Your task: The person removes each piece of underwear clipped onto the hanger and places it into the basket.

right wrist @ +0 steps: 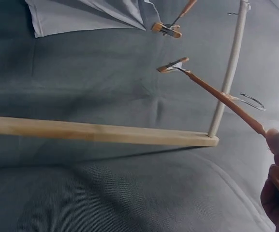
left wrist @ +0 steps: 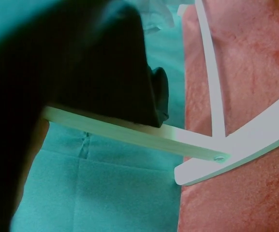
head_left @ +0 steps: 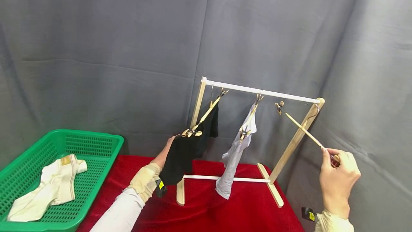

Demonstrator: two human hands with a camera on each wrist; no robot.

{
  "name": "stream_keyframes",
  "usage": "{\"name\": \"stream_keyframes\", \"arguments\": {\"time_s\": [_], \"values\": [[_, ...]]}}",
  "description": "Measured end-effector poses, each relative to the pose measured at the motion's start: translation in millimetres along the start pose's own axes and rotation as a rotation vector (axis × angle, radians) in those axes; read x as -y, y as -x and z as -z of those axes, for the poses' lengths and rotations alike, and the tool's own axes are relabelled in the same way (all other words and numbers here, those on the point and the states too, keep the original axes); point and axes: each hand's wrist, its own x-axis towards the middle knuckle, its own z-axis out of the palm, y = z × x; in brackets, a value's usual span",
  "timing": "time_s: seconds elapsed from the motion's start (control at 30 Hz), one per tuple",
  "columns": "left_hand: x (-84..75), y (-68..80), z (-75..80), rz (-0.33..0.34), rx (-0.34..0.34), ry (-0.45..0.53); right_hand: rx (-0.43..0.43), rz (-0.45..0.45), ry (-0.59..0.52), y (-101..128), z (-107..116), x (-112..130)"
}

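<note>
My right hand [head_left: 339, 167] pinches one end of a wooden clip hanger [head_left: 304, 130]. A clip sits at its far end, and its wire hook [right wrist: 253, 100] shows beside the rail in the right wrist view. My left hand [head_left: 163, 155] is behind a black garment [head_left: 177, 160], its fingers hidden by the cloth; I cannot tell whether they grip it. This garment hangs from a second clip hanger [head_left: 209, 113] at the rack's left end. At the middle of the rail, a pale grey garment [head_left: 233, 153] hangs from a third hanger [head_left: 250, 117].
The small wooden rack [head_left: 289, 155] with a white top rail [head_left: 283, 96] stands on a red cloth [head_left: 199, 214]. To the left, a green basket [head_left: 114, 153] holds a folded cream garment [head_left: 54, 185]. A grey curtain [head_left: 145, 46] hangs close behind.
</note>
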Motion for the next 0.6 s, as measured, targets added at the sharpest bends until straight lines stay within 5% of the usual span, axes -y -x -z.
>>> {"name": "stream_keyframes", "arguments": {"time_s": [0.1,0.17,0.23,0.37,0.43,0.6], "values": [[28.5,0.6,-8.1,-0.045,0.014,-0.008,-0.026,-0.019,-0.010,-3,-7,-1],[24.6,-0.3,-8.1,-0.006,0.045,-0.003,-0.032,-0.025,-0.009,-5,-10,-3],[10.3,-3.9,-8.8,0.064,0.054,-0.010,-0.041,-0.032,-0.010,-6,-15,-6],[-62.3,-14.9,-0.2,0.312,0.093,-0.010,-0.047,-0.044,-0.016,-7,-22,-11],[-82.7,-19.4,1.3,0.342,0.102,-0.053,-0.050,-0.049,-0.021,-7,-24,-11],[-93.1,-19.3,0.8,0.352,0.097,-0.068,-0.040,-0.046,-0.036,-8,-24,-7]]}}
